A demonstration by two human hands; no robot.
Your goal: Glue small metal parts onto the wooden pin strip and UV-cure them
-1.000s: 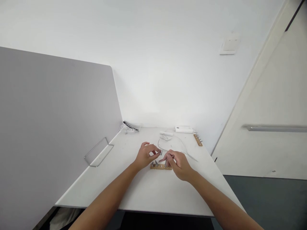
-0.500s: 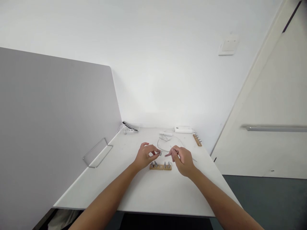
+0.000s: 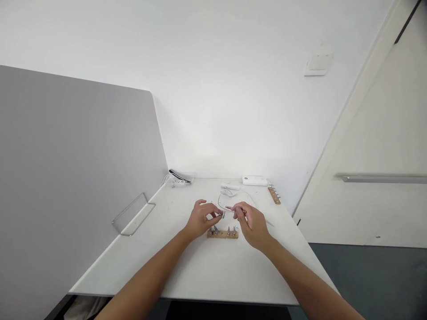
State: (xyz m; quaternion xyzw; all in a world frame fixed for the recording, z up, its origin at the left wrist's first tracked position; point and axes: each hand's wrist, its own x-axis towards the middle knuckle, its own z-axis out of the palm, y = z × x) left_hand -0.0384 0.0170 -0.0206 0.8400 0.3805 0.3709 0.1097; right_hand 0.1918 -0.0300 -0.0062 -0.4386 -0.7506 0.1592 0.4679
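My left hand point(image 3: 202, 218) pinches a small silvery metal piece point(image 3: 223, 214) between thumb and fingertips, above the table. Its exact kind is too small to make out. Across from it, my right hand point(image 3: 250, 221) is closed around a slim metal rod-like tool point(image 3: 228, 207), whose tip points left and most of which is hidden by the fingers. The tip is apart from the metal piece. Just below both hands lies a light brown strip point(image 3: 222, 234) with several small grey pointed metal pieces point(image 3: 228, 230) standing in it, grouped toward its two ends.
A second brown strip point(image 3: 274, 195) with metal pieces lies at the right edge. Behind are a white box point(image 3: 255, 180), a white device with a coiled cable point(image 3: 230, 187), and a black-and-white object point(image 3: 180, 177). A wire frame point(image 3: 133, 214) sticks out at the left beside the grey panel point(image 3: 73, 178).
The tool's tip in my right hand has swung upward, away from the metal piece. My left hand has stayed nearly still with its piece.
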